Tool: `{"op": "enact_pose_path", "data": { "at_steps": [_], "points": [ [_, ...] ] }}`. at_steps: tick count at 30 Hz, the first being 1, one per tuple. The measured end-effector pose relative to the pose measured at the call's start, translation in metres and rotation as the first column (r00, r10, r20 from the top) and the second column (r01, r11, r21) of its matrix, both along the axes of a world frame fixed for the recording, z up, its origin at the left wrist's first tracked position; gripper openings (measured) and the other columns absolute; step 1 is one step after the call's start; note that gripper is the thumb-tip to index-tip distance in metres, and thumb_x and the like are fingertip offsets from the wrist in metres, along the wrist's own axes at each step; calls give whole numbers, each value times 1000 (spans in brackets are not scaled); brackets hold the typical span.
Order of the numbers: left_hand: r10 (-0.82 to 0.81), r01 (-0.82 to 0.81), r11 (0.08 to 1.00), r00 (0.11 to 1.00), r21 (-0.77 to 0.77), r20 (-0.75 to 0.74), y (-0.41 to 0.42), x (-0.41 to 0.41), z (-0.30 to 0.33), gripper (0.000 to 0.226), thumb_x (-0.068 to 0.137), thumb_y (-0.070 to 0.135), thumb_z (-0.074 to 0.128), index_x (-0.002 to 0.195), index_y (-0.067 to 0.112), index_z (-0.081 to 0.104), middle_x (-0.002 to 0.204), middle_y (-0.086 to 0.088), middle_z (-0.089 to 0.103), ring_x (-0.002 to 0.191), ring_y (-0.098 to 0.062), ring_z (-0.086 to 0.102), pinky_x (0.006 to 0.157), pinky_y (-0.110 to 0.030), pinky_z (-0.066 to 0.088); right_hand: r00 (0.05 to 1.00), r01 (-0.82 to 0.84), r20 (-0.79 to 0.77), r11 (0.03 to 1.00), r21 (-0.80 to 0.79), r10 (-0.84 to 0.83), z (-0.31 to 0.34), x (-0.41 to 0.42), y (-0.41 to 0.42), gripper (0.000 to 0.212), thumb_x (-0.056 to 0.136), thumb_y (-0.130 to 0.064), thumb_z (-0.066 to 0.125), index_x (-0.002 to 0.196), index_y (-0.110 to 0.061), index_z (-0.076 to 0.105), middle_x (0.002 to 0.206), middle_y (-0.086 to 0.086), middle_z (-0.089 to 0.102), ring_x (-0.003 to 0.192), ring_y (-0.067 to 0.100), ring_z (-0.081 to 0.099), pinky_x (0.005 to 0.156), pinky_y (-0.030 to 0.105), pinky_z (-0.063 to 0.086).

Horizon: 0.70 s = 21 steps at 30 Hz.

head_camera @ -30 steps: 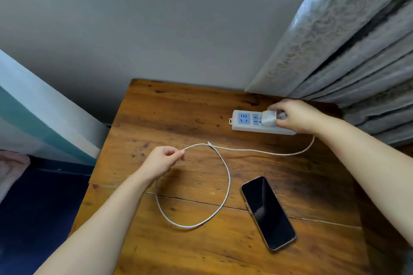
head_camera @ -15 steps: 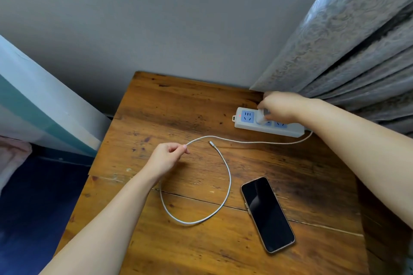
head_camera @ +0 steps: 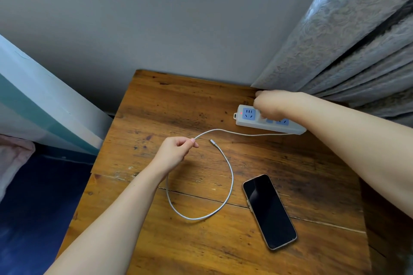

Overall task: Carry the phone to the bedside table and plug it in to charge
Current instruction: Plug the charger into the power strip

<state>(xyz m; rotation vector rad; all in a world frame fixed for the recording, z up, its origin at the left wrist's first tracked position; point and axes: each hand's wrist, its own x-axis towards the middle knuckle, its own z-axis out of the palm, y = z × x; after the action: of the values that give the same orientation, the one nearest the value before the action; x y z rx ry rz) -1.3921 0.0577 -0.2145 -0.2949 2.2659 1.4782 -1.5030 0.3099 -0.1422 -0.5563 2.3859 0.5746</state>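
A black phone lies screen up on the wooden bedside table, toward the front right. A white charging cable loops across the table, its free plug end resting on the wood. My left hand pinches the cable left of that end. My right hand presses down over the white charger on the white power strip, hiding the charger almost fully. A red light shows on the strip's left end.
A grey patterned curtain hangs at the right, brushing the table's back corner. A grey wall stands behind. A bed edge with pale and teal fabric lies to the left, with dark blue floor below.
My right hand carried the charger from above the strip's right part down onto a socket and now covers it. My left hand keeps its pinch on the cable.
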Motion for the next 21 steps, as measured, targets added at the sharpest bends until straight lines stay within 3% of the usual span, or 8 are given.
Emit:
{"op": "enact_pose_path", "data": {
  "at_steps": [2, 8, 11, 13, 15, 17, 18, 21],
  "points": [
    [6, -6, 1000, 1000, -12, 1, -2, 0, 0, 27, 93, 30, 52, 79, 20, 73, 55, 3, 47, 45, -7, 39, 44, -16, 34, 1000, -13, 7, 1000, 25, 13, -1, 0, -2, 28, 89, -4, 55, 117, 0, 59, 116, 13, 54, 67, 18, 46, 52, 26, 38],
    [24, -25, 1000, 1000, -16, -18, -7, 4, 4, 26, 93, 28, 50, 82, 21, 72, 61, -4, 49, 51, -11, 41, 51, -25, 36, 999, -30, 17, 998, 52, 29, -1, 2, -2, 34, 91, -7, 53, 125, -4, 54, 123, 13, 52, 82, 21, 48, 68, 28, 43],
    [37, -38, 999, 999, -10, -15, -7, 7, 8, 23, 94, 24, 49, 87, 18, 71, 61, -4, 50, 54, -13, 42, 52, -26, 36, 997, -10, -80, 1000, 27, 12, 5, 10, -3, 37, 92, -15, 51, 129, -13, 53, 127, 13, 51, 107, 28, 51, 83, 38, 44],
    [79, -79, 996, 997, 33, 7, -5, 9, 10, 23, 94, 22, 48, 88, 18, 70, 60, 0, 49, 52, -12, 41, 48, -22, 34, 933, -84, -361, 976, -200, 6, 5, 33, -10, 29, 90, -19, 55, 118, -14, 59, 121, 14, 56, 112, 33, 50, 88, 44, 42],
    [139, -141, 986, 990, 84, 29, -4, 9, 13, 24, 95, 20, 47, 90, 15, 69, 61, 0, 49, 50, -12, 41, 43, -18, 33, 876, -179, -472, 840, -513, -102, -5, 70, -30, 15, 87, -16, 58, 98, -9, 65, 99, 14, 63, 92, 33, 57, 73, 42, 49],
    [184, -189, 974, 982, 121, 48, -2, 9, 14, 24, 95, 18, 46, 93, 12, 69, 61, 0, 48, 49, -11, 41, 41, -15, 32, 937, 3, -256, 735, -678, -239, -22, 104, -56, 17, 90, -21, 52, 97, -11, 63, 95, 8, 64, 87, 27, 60, 70, 41, 53],
    [200, -207, 969, 978, 134, 60, -1, 10, 14, 23, 95, 17, 46, 92, 12, 68, 61, 0, 48, 48, -11, 41, 39, -15, 32, 941, 136, -141, 726, -674, -307, -34, 114, -67, 20, 92, -25, 49, 102, -12, 61, 100, 7, 62, 93, 26, 59, 74, 40, 53],
    [230, -242, 956, 969, 165, 91, 3, 11, 14, 23, 94, 17, 46, 86, 16, 67, 60, 2, 47, 48, -10, 40, 37, -15, 30, 894, 310, -84, 741, -596, -441, -70, 115, -87, 32, 91, -31, 52, 118, -13, 53, 119, 9, 55, 110, 27, 51, 83, 39, 47]
  ]
}}
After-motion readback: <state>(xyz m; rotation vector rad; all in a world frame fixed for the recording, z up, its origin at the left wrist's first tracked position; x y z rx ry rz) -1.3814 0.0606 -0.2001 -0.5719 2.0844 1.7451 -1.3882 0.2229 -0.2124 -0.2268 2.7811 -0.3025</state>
